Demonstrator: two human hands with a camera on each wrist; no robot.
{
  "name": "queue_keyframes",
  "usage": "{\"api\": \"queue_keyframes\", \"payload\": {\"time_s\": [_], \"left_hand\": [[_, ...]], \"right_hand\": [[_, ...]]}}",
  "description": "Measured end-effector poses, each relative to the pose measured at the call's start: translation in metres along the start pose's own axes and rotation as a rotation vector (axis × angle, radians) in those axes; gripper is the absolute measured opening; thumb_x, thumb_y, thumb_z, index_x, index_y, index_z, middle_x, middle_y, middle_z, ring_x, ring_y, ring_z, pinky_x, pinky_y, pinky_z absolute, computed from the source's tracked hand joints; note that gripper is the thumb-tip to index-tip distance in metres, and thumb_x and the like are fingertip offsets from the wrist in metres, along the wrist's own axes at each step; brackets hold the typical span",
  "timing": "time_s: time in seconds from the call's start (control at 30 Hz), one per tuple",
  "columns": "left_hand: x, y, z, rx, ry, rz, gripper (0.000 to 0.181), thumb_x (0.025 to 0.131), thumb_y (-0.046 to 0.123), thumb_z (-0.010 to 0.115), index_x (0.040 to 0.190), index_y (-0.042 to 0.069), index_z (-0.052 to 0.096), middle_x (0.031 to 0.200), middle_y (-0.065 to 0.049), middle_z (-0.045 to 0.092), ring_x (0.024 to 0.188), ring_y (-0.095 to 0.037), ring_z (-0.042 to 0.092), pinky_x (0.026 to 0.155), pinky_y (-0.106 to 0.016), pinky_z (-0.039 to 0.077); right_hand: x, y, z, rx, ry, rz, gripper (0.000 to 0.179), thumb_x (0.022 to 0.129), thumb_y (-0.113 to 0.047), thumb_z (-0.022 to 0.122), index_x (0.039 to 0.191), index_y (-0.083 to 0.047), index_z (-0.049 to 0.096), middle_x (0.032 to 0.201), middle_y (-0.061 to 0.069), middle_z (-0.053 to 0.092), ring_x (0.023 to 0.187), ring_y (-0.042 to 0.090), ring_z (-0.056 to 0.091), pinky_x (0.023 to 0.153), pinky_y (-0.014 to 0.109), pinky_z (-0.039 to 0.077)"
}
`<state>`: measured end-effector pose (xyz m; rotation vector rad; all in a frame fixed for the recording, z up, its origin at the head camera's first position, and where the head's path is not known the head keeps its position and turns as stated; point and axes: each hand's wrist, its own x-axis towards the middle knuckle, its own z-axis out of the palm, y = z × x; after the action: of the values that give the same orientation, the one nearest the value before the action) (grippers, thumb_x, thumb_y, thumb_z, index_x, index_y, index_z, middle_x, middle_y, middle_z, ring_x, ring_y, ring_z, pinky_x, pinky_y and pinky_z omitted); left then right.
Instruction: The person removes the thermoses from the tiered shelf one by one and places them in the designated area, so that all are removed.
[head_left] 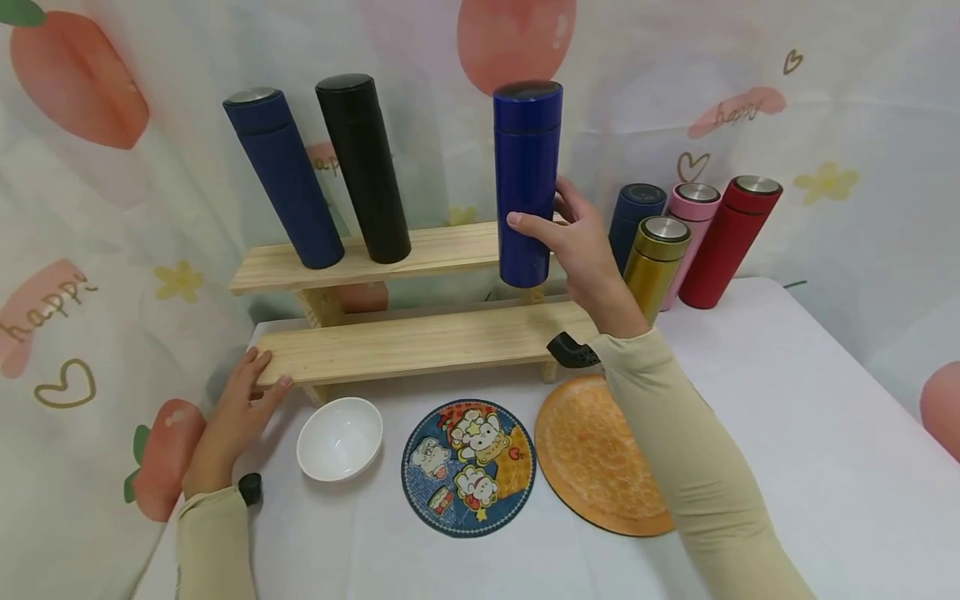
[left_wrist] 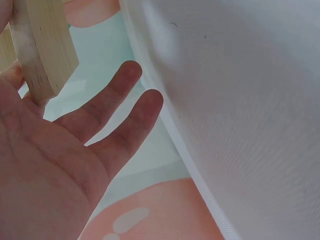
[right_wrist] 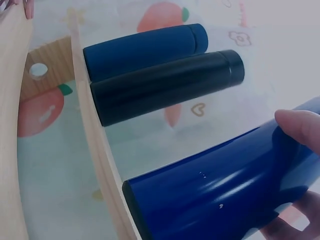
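Peach-print cloth backdrop point(head_left: 637, 100) behind a white tabletop point(head_left: 810, 433). From the head cam, your right hand point(head_left: 588, 246) has the glossy blue bottle point(head_left: 525, 167) roughly upright at 11 o'clock, thumb across its front, fingers curled behind, cap point(head_left: 528, 108) well above your grip. Can't tell if it touches the upper shelf point(head_left: 450, 246). Your left hand point(head_left: 234, 412), at 8 o'clock, pinches the lower shelf's point(head_left: 420, 342) end, two fingers spread free.

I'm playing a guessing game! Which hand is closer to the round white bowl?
Left. The left hand is left of the bowl, gripping the lower wooden shelf; the right hand is farther, up and right, holding a shiny blue cylindrical bottle.
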<state>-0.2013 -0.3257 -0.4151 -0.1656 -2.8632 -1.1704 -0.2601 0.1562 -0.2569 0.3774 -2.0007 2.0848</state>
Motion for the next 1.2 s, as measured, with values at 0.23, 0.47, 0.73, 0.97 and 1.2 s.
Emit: {"api": "queue_keyframes", "payload": {"time_s": [0.23,0.47,0.73,0.97,1.2], "left_hand": [[-0.001,0.002,-0.001,0.010,-0.016,-0.007,0.079,0.113,0.036,0.057,0.166,-0.008,0.019,0.175,-0.030,0.002,0.137,-0.057,0.042,0.112,-0.070,0.039],[0.000,0.001,-0.002,0.034,-0.029,-0.022,0.082,0.112,0.040,0.056,0.168,-0.006,0.016,0.175,-0.029,-0.001,0.148,-0.059,0.028,0.116,-0.074,0.031],[-0.001,-0.002,0.000,0.037,0.002,0.009,0.081,0.111,0.036,0.060,0.166,-0.008,0.020,0.174,-0.031,0.004,0.150,-0.059,0.025,0.113,-0.074,0.034],[-0.003,-0.001,0.001,0.048,0.005,-0.002,0.080,0.112,0.037,0.058,0.166,-0.008,0.019,0.174,-0.031,0.003,0.141,-0.058,0.039,0.110,-0.071,0.041],[-0.003,0.001,0.002,0.060,0.017,0.016,0.078,0.112,0.035,0.059,0.166,-0.008,0.021,0.174,-0.031,0.006,0.142,-0.056,0.039,0.110,-0.061,0.047]], "right_hand": [[-0.014,0.003,-0.016,-0.027,0.030,-0.012,0.075,0.096,-0.021,0.080,0.163,-0.017,0.046,0.156,0.013,0.053,0.141,0.035,0.050,0.121,0.059,0.036],[-0.030,0.002,-0.029,-0.033,0.068,0.003,0.075,0.096,-0.022,0.080,0.163,-0.017,0.046,0.158,0.010,0.052,0.143,0.035,0.049,0.121,0.062,0.035],[-0.046,0.002,-0.045,-0.064,0.116,0.011,0.073,0.097,-0.021,0.078,0.163,-0.018,0.046,0.155,0.014,0.055,0.139,0.039,0.053,0.119,0.064,0.037],[-0.056,0.001,-0.064,-0.074,0.153,0.006,0.073,0.096,-0.021,0.080,0.162,-0.018,0.047,0.156,0.014,0.054,0.141,0.039,0.051,0.121,0.062,0.035],[-0.071,0.000,-0.084,-0.024,0.207,-0.032,0.070,0.095,-0.016,0.081,0.159,-0.018,0.052,0.153,0.016,0.055,0.133,0.036,0.056,0.121,0.058,0.036]]}}
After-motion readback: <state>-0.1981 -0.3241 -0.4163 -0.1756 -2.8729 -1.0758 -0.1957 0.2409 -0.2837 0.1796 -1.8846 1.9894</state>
